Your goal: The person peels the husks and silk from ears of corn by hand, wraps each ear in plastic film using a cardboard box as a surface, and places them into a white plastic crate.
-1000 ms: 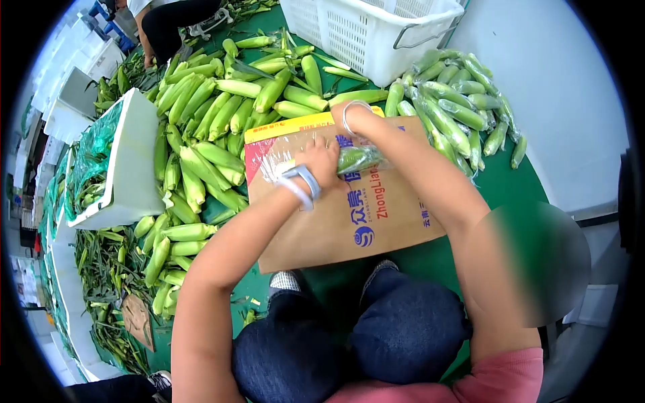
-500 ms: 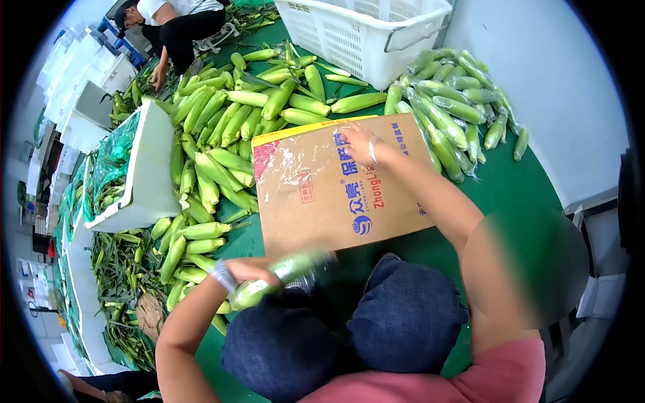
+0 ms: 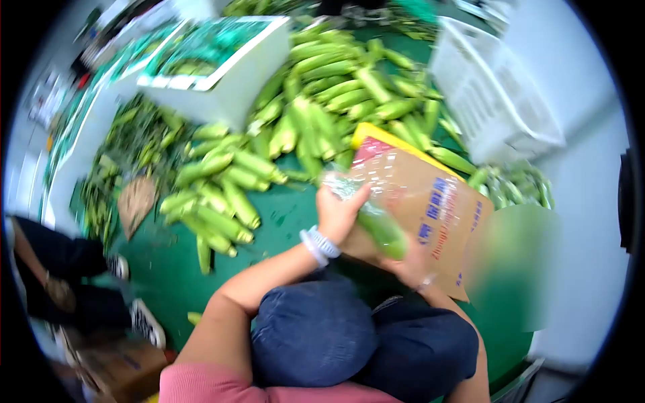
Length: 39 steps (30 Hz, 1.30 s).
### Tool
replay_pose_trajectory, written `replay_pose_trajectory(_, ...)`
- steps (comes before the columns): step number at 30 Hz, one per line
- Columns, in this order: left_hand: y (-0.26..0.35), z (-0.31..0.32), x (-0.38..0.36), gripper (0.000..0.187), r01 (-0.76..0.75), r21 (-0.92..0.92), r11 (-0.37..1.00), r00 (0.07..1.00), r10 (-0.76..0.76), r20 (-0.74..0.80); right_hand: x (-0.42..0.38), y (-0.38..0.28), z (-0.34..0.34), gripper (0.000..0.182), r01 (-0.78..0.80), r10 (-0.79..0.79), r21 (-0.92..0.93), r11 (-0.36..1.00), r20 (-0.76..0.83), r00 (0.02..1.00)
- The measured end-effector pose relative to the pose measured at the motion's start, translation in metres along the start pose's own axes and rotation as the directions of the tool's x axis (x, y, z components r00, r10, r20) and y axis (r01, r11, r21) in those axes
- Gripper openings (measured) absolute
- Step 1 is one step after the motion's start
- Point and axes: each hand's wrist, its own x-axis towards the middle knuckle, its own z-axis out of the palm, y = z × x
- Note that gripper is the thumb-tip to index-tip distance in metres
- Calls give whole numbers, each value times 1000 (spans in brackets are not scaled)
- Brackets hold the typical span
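Note:
My left hand [image 3: 340, 213] is closed round the upper end of a green corn ear [image 3: 381, 230] in a clear plastic bag, whose loose film shows above the fingers. At the ear's lower end is my right hand [image 3: 410, 264], its fingers blurred and closed against it. Both hands are over the near left part of a flat brown cardboard sheet [image 3: 449, 235] with blue and red print. Shiny clear film lies on the sheet near its pink corner, and a yellow strip [image 3: 403, 149] runs along its far edge.
Unwrapped corn ears [image 3: 336, 87] are heaped beyond the sheet, with more [image 3: 218, 201] to its left. Wrapped ears [image 3: 521, 185] lie right, below a white crate [image 3: 494, 101]. A white foam box [image 3: 242, 80] stands back left near husks [image 3: 148, 134]. Another person's legs [image 3: 87, 289] are at left.
The view has swung left. My right hand has left the cardboard and come to the bagged ear's lower end. My left hand has lifted the ear from beside my knee to over the cardboard.

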Motion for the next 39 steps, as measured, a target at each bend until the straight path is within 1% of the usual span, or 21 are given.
replay_pose_trajectory(1,-13,1,4,13,215,-383,898,967,-250,-42,0,-7,-17,43,-78,86,-364,928,4,996)
replay_pose_trajectory(2,-26,-12,10,12,530,-641,556,801,-576,163,-3,16,-26,36,131,-192,-414,901,-109,975)
replay_pose_trajectory(5,-82,-23,15,28,854,-482,196,448,-747,491,11,-3,-69,31,190,-342,-733,654,-63,938)
replay_pose_trajectory(6,-65,-28,11,28,849,-492,192,447,-756,478,10,10,-75,31,131,-277,-668,732,-117,954)
replay_pose_trajectory(7,-37,-32,4,33,834,-402,378,526,-765,371,4,24,-84,31,63,-199,-597,799,-165,966)
replay_pose_trajectory(9,-30,-65,2,43,638,-293,712,765,-629,138,-8,53,-113,28,-367,250,-478,798,-292,923)
replay_pose_trajectory(11,-57,-145,4,38,310,202,929,896,-215,-388,-35,134,-171,37,-373,225,-501,781,-331,916)
replay_pose_trajectory(13,-93,-238,-8,40,359,651,669,587,380,-715,-47,192,-240,46,-700,617,-149,699,-370,695)
replay_pose_trajectory(14,-115,-294,-19,55,484,643,593,500,416,-760,-69,270,-295,49,-794,656,-413,446,-453,604)
replay_pose_trajectory(15,-104,-312,-24,66,761,461,456,326,346,-880,-82,328,-334,50,-884,885,273,378,-385,260)
replay_pose_trajectory(17,-133,-380,-27,74,887,267,377,235,129,-963,-85,351,-345,53,-476,822,697,536,-304,482)
replay_pose_trajectory(18,-150,-415,-27,70,689,79,720,430,-319,-845,-84,360,-332,52,-477,811,741,473,-155,564)
replay_pose_trajectory(21,-163,-420,-19,42,417,-157,895,454,-354,-817,-7,161,-189,53,-763,851,396,510,-103,516)
replay_pose_trajectory(22,-155,-410,-23,45,391,-25,920,568,-263,-780,-7,150,-167,48,-752,757,89,653,-107,645)
replay_pose_trajectory(23,-132,-379,-23,46,372,194,908,586,-68,-807,-6,135,-144,43,-507,465,-274,817,-206,861)
replay_pose_trajectory(26,-66,-295,-9,53,-84,477,875,882,288,-374,5,71,-112,45,-587,662,-629,509,-150,734)
replay_pose_trajectory(29,0,-163,24,55,-328,579,747,944,280,174,23,68,-90,50,-559,778,-657,507,70,624)
replay_pose_trajectory(34,7,35,58,58,-695,435,572,689,359,630,30,107,-79,43,-594,672,-496,634,-28,740)
replay_pose_trajectory(36,-11,72,78,58,-736,411,538,638,347,688,4,120,-95,31,-794,734,158,587,308,605)
replay_pose_trajectory(38,-28,88,94,60,-740,494,456,637,237,734,-26,117,-130,22,-798,706,243,551,374,601)
replay_pose_trajectory(39,-32,93,103,60,-724,533,438,633,114,766,-39,120,-147,20,-695,619,454,559,329,713)
